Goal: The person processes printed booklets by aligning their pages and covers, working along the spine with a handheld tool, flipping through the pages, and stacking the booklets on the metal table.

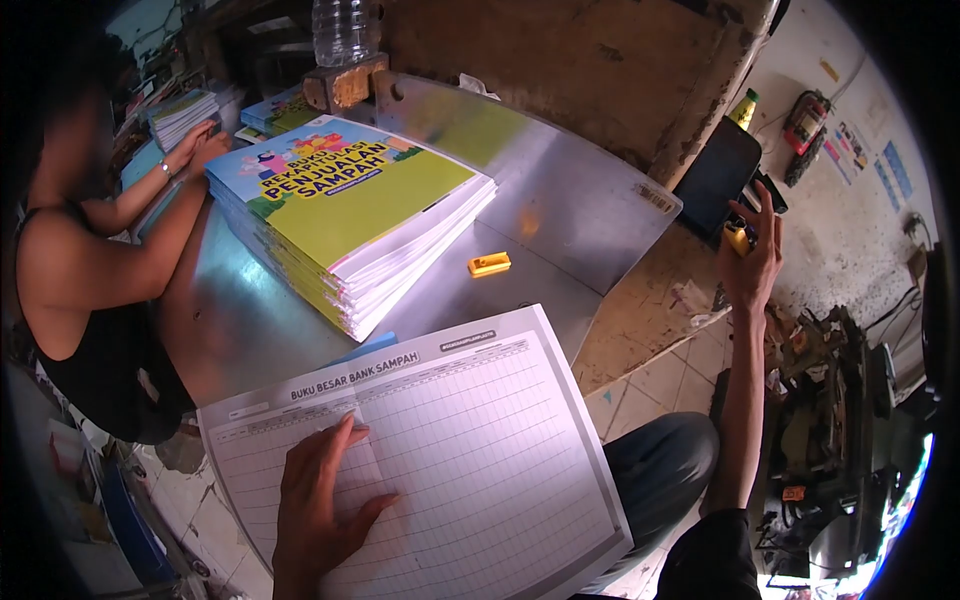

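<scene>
My left hand (325, 500) lies on an open ledger book (480, 430) with printed grid pages headed "Buku Besar Bank Sampah"; its thumb and fingers are spread. The book rests over my lap at the table's near edge. Out to the right, my raised right hand (758, 262) has its fingers curled round a small yellow object (737, 238), whose kind I cannot make out. Behind that hand is a dark, flat-sided item (718, 165). A yellow plastic piece (489, 264) lies on the metal tabletop, beside a thick stack of green-and-blue booklets (345, 205).
A metal sheet (570, 190) covers much of the table. Another person (95, 260) sits at the left, hands near more booklets (183, 118). A clear plastic bottle (340, 35) stands at the back. A red fire extinguisher (806, 120) hangs on the right wall.
</scene>
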A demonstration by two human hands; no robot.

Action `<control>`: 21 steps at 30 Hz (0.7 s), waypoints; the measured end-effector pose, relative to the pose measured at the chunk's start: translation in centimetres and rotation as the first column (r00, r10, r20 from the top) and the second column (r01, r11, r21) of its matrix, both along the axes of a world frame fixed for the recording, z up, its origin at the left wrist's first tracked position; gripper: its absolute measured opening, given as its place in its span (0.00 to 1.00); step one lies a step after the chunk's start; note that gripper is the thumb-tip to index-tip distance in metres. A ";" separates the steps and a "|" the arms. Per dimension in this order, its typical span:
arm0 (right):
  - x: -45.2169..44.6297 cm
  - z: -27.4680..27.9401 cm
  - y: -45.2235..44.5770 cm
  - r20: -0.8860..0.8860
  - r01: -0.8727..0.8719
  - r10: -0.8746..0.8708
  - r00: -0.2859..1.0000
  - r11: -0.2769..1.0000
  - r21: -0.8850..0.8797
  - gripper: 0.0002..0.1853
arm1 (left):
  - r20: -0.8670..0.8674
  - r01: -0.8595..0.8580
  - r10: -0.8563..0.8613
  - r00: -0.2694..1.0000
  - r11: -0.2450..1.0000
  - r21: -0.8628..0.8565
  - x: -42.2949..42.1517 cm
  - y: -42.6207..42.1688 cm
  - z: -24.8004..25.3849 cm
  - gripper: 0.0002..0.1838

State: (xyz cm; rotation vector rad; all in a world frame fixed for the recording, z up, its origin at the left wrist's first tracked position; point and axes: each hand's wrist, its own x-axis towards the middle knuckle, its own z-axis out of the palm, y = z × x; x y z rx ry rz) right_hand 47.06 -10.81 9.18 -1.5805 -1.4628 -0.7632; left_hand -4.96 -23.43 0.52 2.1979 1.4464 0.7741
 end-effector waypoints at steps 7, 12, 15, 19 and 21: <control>0.6 0.1 -0.1 0.087 -0.046 0.052 0.995 0.997 -0.066 0.50 | -0.013 0.008 -0.008 1.000 1.000 -0.019 0.0 0.0 0.0 0.51; 1.0 0.2 -0.1 0.132 -0.083 0.107 0.985 0.980 -0.180 0.55 | -0.004 0.010 -0.010 1.000 1.000 0.010 0.3 0.0 0.3 0.48; 0.9 0.2 0.1 0.151 -0.096 0.120 0.981 0.982 -0.160 0.55 | -0.012 0.013 -0.013 1.000 1.000 0.014 0.2 0.1 0.4 0.48; 0.8 0.1 -0.2 0.150 -0.087 0.103 0.983 0.990 -0.111 0.53 | -0.012 0.012 -0.012 1.000 1.000 0.007 0.3 0.0 0.4 0.48; 0.8 -0.2 -0.2 0.050 -0.109 0.108 0.993 0.993 0.035 0.51 | -0.019 0.011 -0.011 1.000 1.000 0.002 0.2 0.0 0.4 0.48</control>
